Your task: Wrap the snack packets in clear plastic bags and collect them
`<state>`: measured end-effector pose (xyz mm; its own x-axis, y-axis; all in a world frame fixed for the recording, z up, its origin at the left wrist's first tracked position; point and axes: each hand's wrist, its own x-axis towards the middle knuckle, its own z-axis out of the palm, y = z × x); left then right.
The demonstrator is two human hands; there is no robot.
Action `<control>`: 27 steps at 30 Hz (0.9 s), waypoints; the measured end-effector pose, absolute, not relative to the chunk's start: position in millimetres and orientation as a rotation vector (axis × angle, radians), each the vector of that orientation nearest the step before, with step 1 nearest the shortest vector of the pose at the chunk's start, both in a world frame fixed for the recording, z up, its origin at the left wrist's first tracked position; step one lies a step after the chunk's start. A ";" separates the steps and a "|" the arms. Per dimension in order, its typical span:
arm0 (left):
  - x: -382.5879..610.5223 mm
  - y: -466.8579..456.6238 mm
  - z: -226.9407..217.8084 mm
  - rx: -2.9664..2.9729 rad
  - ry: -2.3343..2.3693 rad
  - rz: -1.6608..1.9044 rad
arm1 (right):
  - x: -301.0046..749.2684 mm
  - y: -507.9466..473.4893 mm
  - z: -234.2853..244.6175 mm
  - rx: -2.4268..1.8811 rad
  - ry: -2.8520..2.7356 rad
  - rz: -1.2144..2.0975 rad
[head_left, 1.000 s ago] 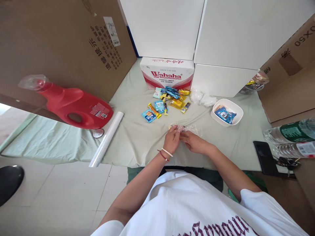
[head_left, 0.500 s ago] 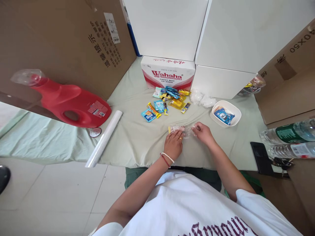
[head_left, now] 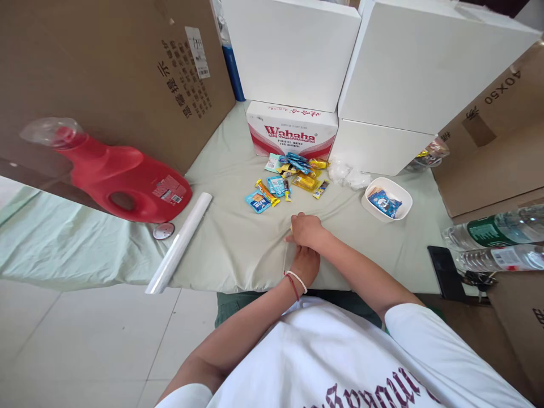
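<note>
1. Locate right hand (head_left: 305, 229) over the pale green cloth (head_left: 238, 260), just beyond left hand (head_left: 306, 265); overlapping in view, probably touching.
2. Log right grip: fingers curled downward, closely bunched. Cannot tell width or exact hold from this angle.
3. Log left grip: back of hand uppermost, fingertips hidden behind right hand. Cannot tell whether pinching, pressing or merely resting.
4. Place worked item with yellow edge (head_left: 291, 228) at the left side of right hand, low to the cloth; mostly covered, so no call on shape or contents.
5. Judged best handling: anchor with left fingers, let right fingers do the fine work, keep both low against the cloth.
6. Press gently and evenly; avoid squeezing a probably light, easily shifted item.
7. Watch the crossed reach: likely to block sight of the item and snag one hand on the other. Better to work from the sides, with the yellow edge in view.
8. Mind cloth creases near the hands; smooth first if causing slip.
9. Keep elbows clear of surroundings: loose snack packets (head_left: 258, 201) farther back, white bowl (head_left: 373, 212) to the right, plastic roll (head_left: 178, 243) well to the left.
</note>
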<state>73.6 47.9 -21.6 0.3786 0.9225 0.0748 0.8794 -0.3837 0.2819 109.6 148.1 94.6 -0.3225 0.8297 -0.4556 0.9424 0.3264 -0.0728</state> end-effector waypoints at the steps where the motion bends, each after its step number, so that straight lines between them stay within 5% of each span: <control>1: 75.9 46.5 -23.1 2.422 1.610 0.342 | 107.1 149.4 94.6 1.573 2.233 -0.456; 8: 54.6 29.7 -18.9 2.450 1.412 0.500 | 104.9 140.1 89.8 1.594 2.233 -0.448; 15: -10.4 -14.1 -12.0 2.138 1.172 1.018 | 161.5 113.8 94.4 1.726 2.470 -0.564; 17: -16.9 -14.1 -3.6 1.764 1.319 1.116 | 192.5 110.3 90.0 1.827 2.596 -0.889; 22: 5.6 16.6 24.2 0.746 1.146 1.118 | 243.4 93.6 66.4 1.872 2.251 -2.443; 27: 40.0 43.3 26.1 0.655 0.993 0.966 | 246.5 64.7 47.6 1.869 1.913 -2.738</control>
<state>40.0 43.3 26.1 0.2137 0.8964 -0.3883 -0.3634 0.4419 0.8202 246.5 64.7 47.6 -0.3507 0.8861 -0.3032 -0.0202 -0.3308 -0.9435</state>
